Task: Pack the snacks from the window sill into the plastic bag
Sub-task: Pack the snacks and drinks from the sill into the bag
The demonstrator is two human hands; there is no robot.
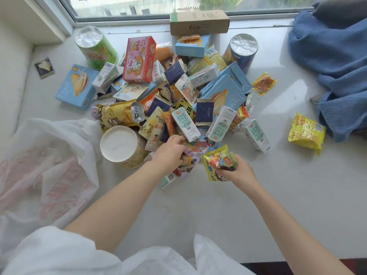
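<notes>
My left hand [170,150] is curled down into the near edge of the snack pile [178,92], fingers closed on a few small wrapped packets [187,160] whose prints I cannot make out under my knuckles. My right hand [237,171] pinches a yellow cartoon snack pouch [215,160] by its lower edge, just beside the left hand. The pile covers the middle of the white window sill [258,195]: pale green milk cartons [185,124] lean against each other just behind my hands, and light blue biscuit boxes [76,86] flank a red and pink rabbit box [139,59] and dark navy sachets [204,113]. A round tub with a white lid [119,144] stands touching the heap just left of my left hand, between it and the plastic bag [49,165], which lies crumpled and white with faded red print at the left, its opening hard to find among the folds. A green foil-topped cup [95,47] and a blue foil-topped cup [241,51] stand at the back corners of the heap, with a brown cardboard box [199,21] against the window frame. A yellow noodle packet [305,132] lies well apart on the right, near a heap of blue cloth [333,62] that is cut off by the edge. More white plastic [158,261] covers the bottom, hiding the sill's front edge.
</notes>
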